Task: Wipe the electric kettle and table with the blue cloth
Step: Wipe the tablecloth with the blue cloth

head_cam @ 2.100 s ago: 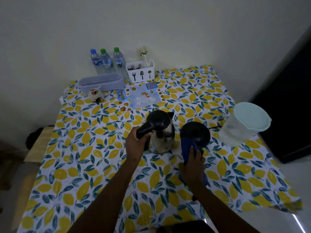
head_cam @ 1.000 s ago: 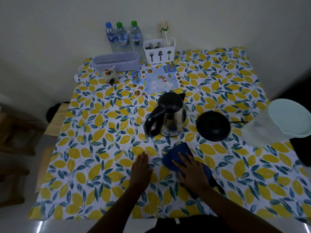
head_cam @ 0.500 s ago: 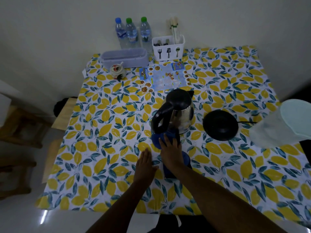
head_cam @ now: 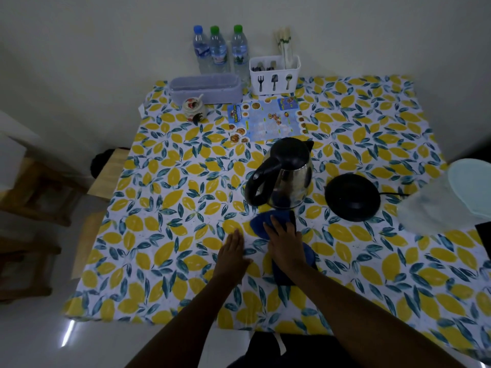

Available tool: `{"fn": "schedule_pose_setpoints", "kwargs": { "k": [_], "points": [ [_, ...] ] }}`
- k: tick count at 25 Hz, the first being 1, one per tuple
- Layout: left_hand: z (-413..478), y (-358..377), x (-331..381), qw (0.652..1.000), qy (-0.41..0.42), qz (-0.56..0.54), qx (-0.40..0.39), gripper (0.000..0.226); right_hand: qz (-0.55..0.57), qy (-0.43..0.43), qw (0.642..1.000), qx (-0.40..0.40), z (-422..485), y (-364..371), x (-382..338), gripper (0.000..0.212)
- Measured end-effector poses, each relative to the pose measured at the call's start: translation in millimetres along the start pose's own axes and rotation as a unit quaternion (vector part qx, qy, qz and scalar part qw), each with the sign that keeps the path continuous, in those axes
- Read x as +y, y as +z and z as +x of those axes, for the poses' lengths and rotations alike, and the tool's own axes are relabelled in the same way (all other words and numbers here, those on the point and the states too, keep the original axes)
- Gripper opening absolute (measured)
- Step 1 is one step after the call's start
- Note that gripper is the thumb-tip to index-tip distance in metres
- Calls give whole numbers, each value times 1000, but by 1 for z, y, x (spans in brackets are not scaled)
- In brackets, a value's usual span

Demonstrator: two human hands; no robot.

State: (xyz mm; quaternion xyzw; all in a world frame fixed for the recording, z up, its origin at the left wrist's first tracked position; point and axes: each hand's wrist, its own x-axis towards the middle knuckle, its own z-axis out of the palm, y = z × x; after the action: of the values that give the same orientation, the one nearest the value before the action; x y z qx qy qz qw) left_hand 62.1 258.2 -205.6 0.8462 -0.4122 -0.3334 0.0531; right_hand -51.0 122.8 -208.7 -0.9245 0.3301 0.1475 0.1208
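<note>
A steel electric kettle [head_cam: 289, 179] with a black lid and handle stands upright on the table [head_cam: 164, 208], which wears a lemon-print cover. Its round black base [head_cam: 352, 197] lies to its right, separate from it. The blue cloth [head_cam: 261, 223] lies flat on the table just in front of the kettle. My right hand [head_cam: 285, 241] presses palm-down on the cloth, fingers spread toward the kettle. My left hand [head_cam: 233, 252] rests flat on the table cover just left of the cloth, holding nothing.
At the back edge stand three water bottles [head_cam: 219, 49], a white cutlery holder [head_cam: 275, 74], a lilac box [head_cam: 206, 87], a small jar [head_cam: 194, 108] and a blue menu sheet [head_cam: 268, 119]. A translucent lidded pitcher [head_cam: 449, 195] stands at the right edge. Wooden stools [head_cam: 39, 192] stand left.
My left hand let go of the kettle handle and came down flat on the table. My right hand left the base and slid the cloth over the table, left toward the kettle's front.
</note>
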Motion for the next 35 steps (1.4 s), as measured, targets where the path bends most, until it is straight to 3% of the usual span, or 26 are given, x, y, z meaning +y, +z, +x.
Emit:
{"fn": "schedule_pose_setpoints", "kwargs": {
  "k": [7, 14, 18, 24, 27, 32, 35],
  "points": [
    [-3, -3, 3, 999, 14, 30, 1, 79, -3, -3, 1000, 4, -21, 5, 11, 55],
    [-14, 21, 38, 987, 132, 89, 2, 69, 68, 149, 986, 25, -72, 21, 86, 57],
    [-15, 37, 65, 983, 160, 89, -28, 67, 74, 153, 985, 15, -72, 9, 92, 47],
    [-11, 54, 129, 974, 196, 102, -47, 68, 87, 199, 971, 100, -139, -1, 183, 43],
    [-9, 64, 168, 970, 215, 100, -46, 67, 72, 219, 971, 65, -159, 3, 220, 54],
    [-8, 78, 212, 969, 218, 107, -49, 66, 73, 218, 970, 80, -178, 35, 228, 85],
    [-12, 84, 218, 970, 213, 109, -49, 66, 81, 208, 971, 79, -177, 34, 231, 86]
  ]
}}
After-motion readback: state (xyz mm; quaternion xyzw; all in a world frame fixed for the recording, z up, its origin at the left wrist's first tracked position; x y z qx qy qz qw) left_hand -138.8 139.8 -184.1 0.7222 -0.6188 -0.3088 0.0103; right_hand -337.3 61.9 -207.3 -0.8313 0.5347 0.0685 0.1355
